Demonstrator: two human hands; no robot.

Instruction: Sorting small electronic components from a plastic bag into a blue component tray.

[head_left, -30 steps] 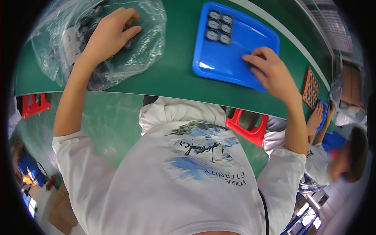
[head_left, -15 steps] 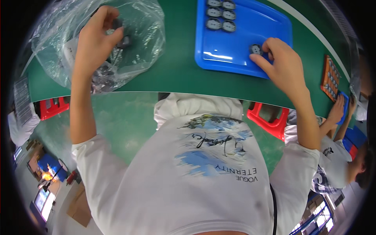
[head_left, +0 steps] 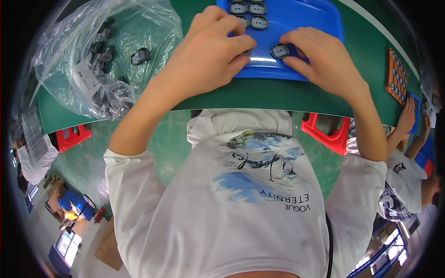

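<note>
A broad green table top (head_left: 259, 95) with a smooth, matte surface curves across the upper half of the view. At its left end lies a large, crumpled clear plastic bag (head_left: 60, 51), glossy and wrinkled, with a white rectangular paper label (head_left: 86, 79) inside it near the middle; its print is too small to make out. The bag holds many small dark grey round parts (head_left: 104, 51), heaped so that they cannot be counted; one lies apart near the bag's right side (head_left: 140, 56).

At the table's middle stands a bright blue rectangular plastic tray (head_left: 320, 23) with a raised rim and rounded corners. Four of the same grey round parts show in its upper left part, set in two rows (head_left: 249, 8).

The left hand (head_left: 208, 51) is curled over the tray's near left edge, fingers bent down onto something that they hide, so what it grips cannot be told. The right hand (head_left: 320, 55) pinches one grey round part with pale spots (head_left: 280, 50) between thumb and fingertips, just above the tray floor near its front rim.

At the far right lies a small orange-brown rectangular tray (head_left: 396, 76) with rows of pale parts, beside another person's hand (head_left: 408, 116).
</note>
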